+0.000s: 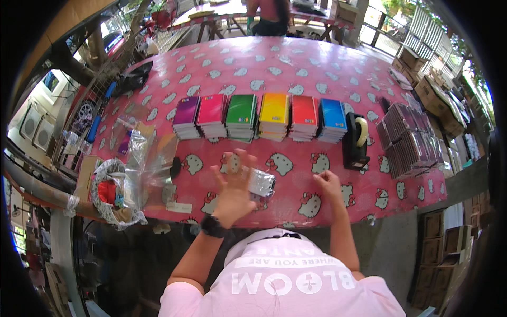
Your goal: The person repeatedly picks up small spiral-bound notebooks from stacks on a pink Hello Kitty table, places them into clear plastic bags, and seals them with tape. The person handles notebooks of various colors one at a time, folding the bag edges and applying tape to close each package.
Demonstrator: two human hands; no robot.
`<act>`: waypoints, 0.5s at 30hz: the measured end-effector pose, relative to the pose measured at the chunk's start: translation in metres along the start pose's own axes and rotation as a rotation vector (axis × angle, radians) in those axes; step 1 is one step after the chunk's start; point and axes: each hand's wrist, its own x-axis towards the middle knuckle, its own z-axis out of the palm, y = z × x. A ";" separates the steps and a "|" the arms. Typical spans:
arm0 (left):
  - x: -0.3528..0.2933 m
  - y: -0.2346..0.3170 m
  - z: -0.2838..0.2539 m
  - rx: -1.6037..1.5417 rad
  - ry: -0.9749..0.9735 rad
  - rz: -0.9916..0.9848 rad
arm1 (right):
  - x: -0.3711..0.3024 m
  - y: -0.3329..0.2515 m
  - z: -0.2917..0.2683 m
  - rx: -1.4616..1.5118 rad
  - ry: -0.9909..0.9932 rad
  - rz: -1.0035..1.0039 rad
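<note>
My left hand, with a dark band at its wrist, is spread open over the pink patterned table. Partly under its fingers lies a small clear plastic-wrapped packet with a dark edge; my hand hides the rest, and whether they touch I cannot tell. To the right, my right hand is closed with its fingers bent together; anything inside is too small to make out. Beyond both hands runs a row of notebook stacks: purple, pink, green, yellow, red and blue.
A black tape dispenser stands right of the blue stack. Wrapped dark bundles are piled at the right edge. Clear plastic sleeves and a plastic-lined container sit at left, a black bag farther back. Another person is beyond the table.
</note>
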 end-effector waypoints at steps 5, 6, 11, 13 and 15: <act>0.050 0.008 0.020 -0.185 -0.068 0.189 | 0.002 -0.049 0.011 0.053 -0.240 -0.103; 0.048 0.012 0.015 -0.301 0.045 0.168 | 0.004 -0.047 -0.001 0.030 -0.379 -0.052; 0.047 0.022 0.020 -1.626 0.403 0.005 | -0.010 -0.044 0.020 0.206 -0.674 -0.288; 0.045 0.011 0.038 -1.530 0.305 0.111 | -0.023 -0.051 0.043 0.860 -0.559 -0.237; 0.039 0.005 0.055 -1.333 0.248 0.161 | -0.014 -0.067 0.040 0.713 -0.570 -0.197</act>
